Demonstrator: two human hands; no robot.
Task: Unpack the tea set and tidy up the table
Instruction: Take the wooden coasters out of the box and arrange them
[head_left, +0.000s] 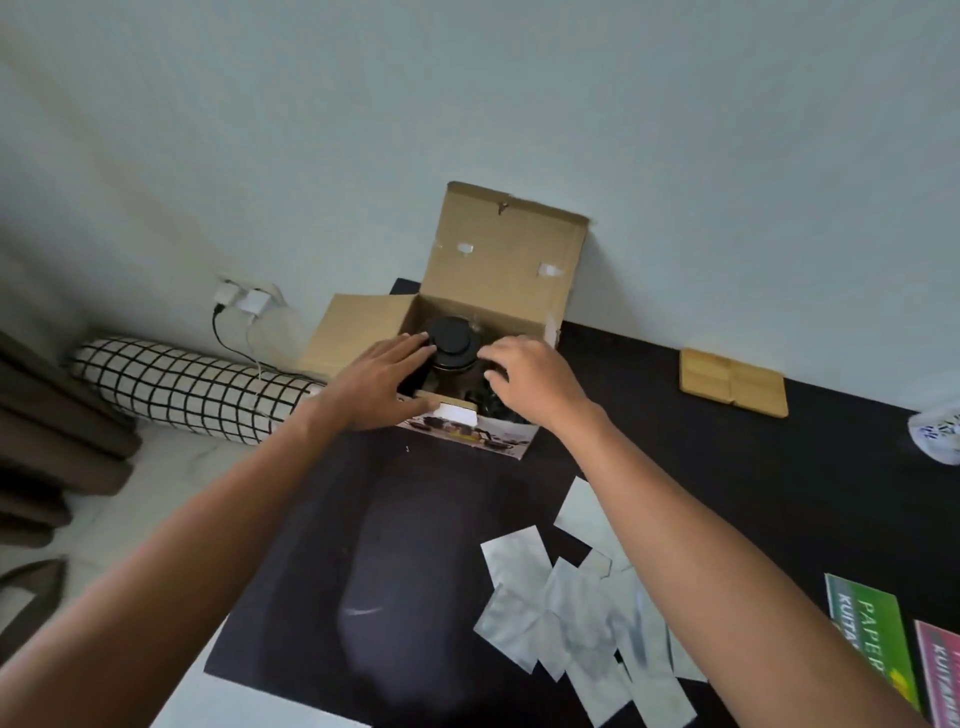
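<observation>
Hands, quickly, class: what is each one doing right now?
Left hand: open, fingers spread, touching the black lid of the teapot inside the cardboard box.
Right hand: fingers curled into the box beside the lid; grip cannot be told.

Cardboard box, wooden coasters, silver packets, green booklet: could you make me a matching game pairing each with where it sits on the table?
Things:
1. cardboard box
2. wooden coasters
3. silver packets
4. green booklet

Places:
A. near right edge, beside a pink booklet
B. far right, by the wall
C. far end, open, both hands reaching in
D. scattered near the middle

Pairs: 1-C, 2-B, 3-D, 4-A
</observation>
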